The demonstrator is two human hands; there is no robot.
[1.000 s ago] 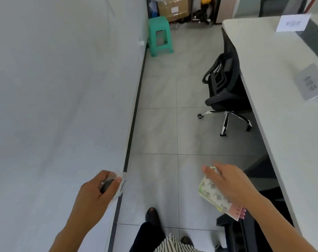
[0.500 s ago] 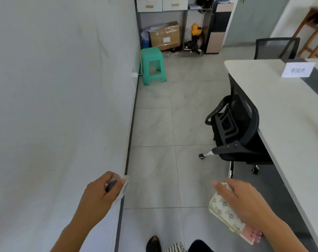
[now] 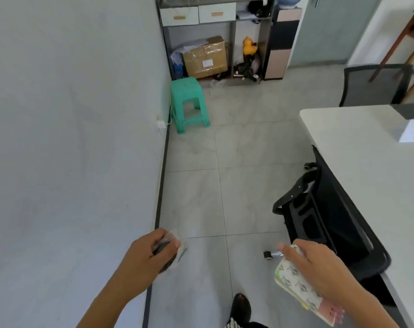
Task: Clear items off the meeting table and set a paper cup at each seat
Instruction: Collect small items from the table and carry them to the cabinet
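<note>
My left hand (image 3: 147,259) grips a small dark item in a clear wrapper (image 3: 177,245) low in the view, close to the wall. My right hand (image 3: 316,268) holds a patterned green-and-pink notebook (image 3: 296,284) in front of a black office chair. The white meeting table (image 3: 357,162) runs along the right side, with a white name card (image 3: 413,131) standing on it. No paper cup is visible.
A grey wall (image 3: 71,138) fills the left. A black mesh chair (image 3: 326,221) is tucked against the table. Ahead stand a green plastic stool (image 3: 189,102), a shelf unit with drawers (image 3: 215,15), a cardboard box (image 3: 207,56) and another chair (image 3: 374,87).
I have walked forward along the aisle: the stool, the shelf and the table's far end have come closer. Both hands keep the same hold on their items.
</note>
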